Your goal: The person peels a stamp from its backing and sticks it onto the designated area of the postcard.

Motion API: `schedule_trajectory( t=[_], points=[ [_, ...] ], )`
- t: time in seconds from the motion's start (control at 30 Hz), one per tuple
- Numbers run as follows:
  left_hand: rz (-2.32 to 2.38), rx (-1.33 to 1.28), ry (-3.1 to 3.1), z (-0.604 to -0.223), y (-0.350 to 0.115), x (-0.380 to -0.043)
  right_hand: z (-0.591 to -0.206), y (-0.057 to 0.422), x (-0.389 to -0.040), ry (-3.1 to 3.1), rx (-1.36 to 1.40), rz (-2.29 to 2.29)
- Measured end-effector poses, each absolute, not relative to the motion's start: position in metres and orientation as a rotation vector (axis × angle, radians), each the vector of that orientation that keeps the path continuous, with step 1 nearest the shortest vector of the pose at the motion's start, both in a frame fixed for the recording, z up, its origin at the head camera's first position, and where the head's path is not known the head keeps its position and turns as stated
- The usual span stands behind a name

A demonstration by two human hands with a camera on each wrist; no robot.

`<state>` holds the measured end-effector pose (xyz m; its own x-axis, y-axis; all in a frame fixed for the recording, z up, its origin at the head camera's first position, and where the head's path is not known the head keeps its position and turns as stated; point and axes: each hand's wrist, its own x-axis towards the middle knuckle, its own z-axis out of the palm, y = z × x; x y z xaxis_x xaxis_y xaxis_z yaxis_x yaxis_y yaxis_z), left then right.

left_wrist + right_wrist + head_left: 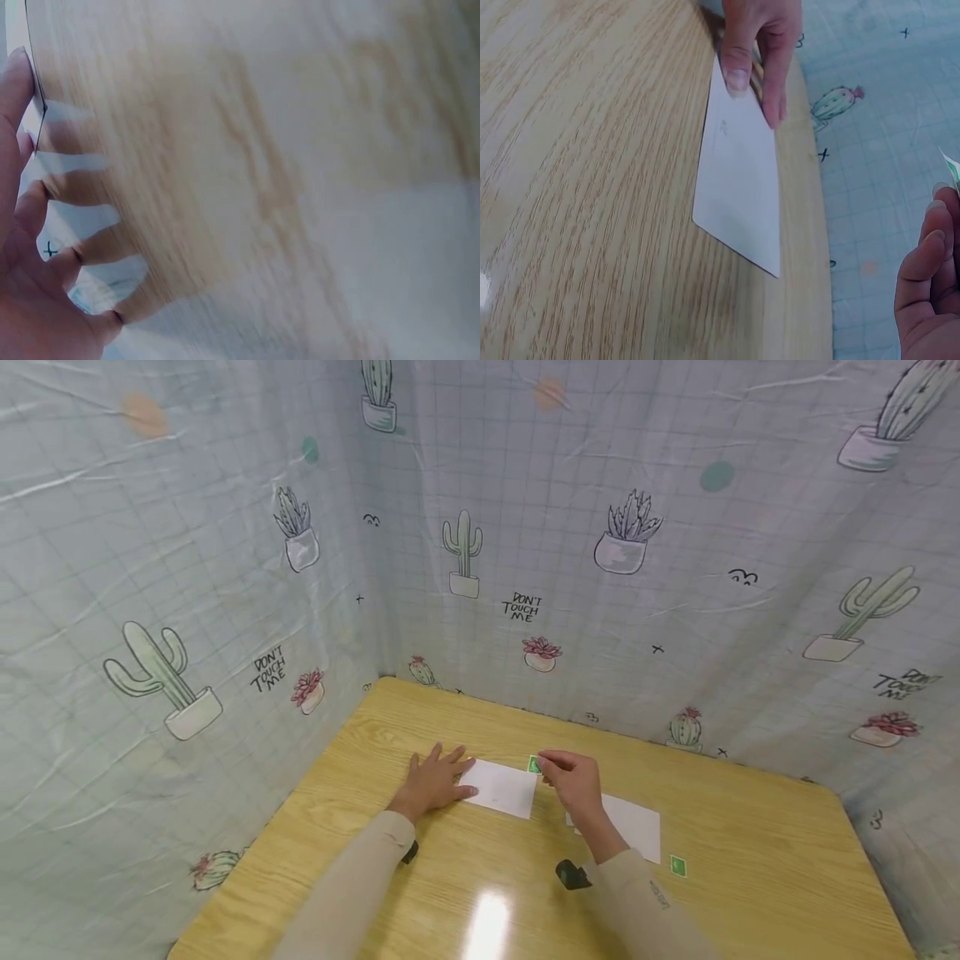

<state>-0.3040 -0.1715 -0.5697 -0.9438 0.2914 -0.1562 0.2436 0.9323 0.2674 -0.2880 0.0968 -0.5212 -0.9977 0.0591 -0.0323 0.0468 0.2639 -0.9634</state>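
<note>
A white envelope (498, 787) lies flat on the wooden table, a small mark printed on its face. My left hand (433, 783) rests on its left end with fingers spread, thumb on the paper (735, 180). Between thumb and fingertips, my right hand (576, 781) pinches a small green stamp (534, 764) with a white border, held by the envelope's upper right corner. In the right wrist view only an edge of the stamp (954, 169) shows beyond the curled fingers. The left wrist view has the left hand (45, 277) at its edge.
More white envelopes (633, 827) lie under and right of the right forearm. A second green stamp (678, 866) sits on the table just beyond them. The wooden table (750, 835) ends at a cactus-print curtain (570, 527) behind and to the left.
</note>
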Motion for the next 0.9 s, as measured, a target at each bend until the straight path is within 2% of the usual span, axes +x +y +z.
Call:
schedule_trajectory(
  t=[0.9],
  points=[
    [0.432, 0.415, 2.870, -0.559, -0.171, -0.304, -0.539, 0.091, -0.300, -2.488, -0.250, 1.948]
  ],
)
